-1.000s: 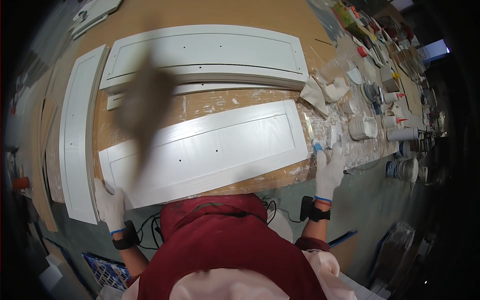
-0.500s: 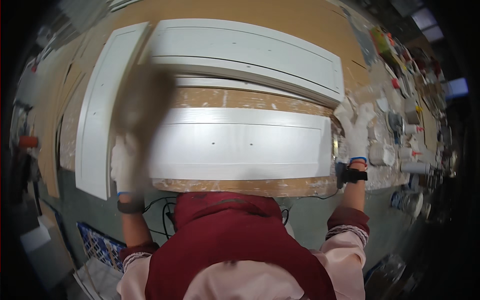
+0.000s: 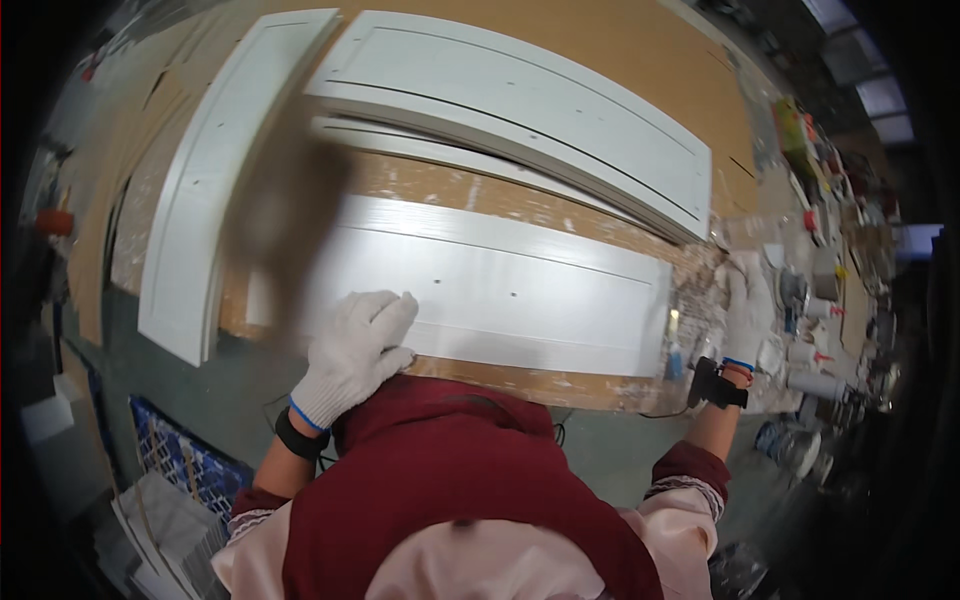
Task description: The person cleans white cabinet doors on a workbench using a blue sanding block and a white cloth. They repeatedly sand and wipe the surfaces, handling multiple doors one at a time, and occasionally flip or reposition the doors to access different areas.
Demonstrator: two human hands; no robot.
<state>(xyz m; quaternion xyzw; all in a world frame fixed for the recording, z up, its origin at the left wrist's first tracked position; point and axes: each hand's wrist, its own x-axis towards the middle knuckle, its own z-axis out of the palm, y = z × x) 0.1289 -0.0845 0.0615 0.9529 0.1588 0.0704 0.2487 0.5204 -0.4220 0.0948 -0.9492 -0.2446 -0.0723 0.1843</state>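
My left hand (image 3: 358,350), in a white knit glove, lies with fingers apart on the front edge of a white panel (image 3: 500,300). That panel lies flat on the bench before me, with a recessed centre and two small dark marks. Beyond its right end is my right hand (image 3: 743,300), gloved too, among wrapped and paint-spotted things. Its fingers blend into the pale clutter, so what they hold, if anything, cannot be made out. A blurred brown patch (image 3: 290,210) covers part of the panel's left end.
Stacked white panels (image 3: 520,110) lie at the back, and another long white panel (image 3: 225,150) at the left. Brown board (image 3: 660,60) covers the bench. Bottles, tubs and cans (image 3: 820,310) crowd the right side. A blue patterned thing (image 3: 180,450) is at the lower left.
My left hand has moved right, from the panel's left end onto its front edge. My right hand has shifted right and nearer to me. The view has turned slightly.
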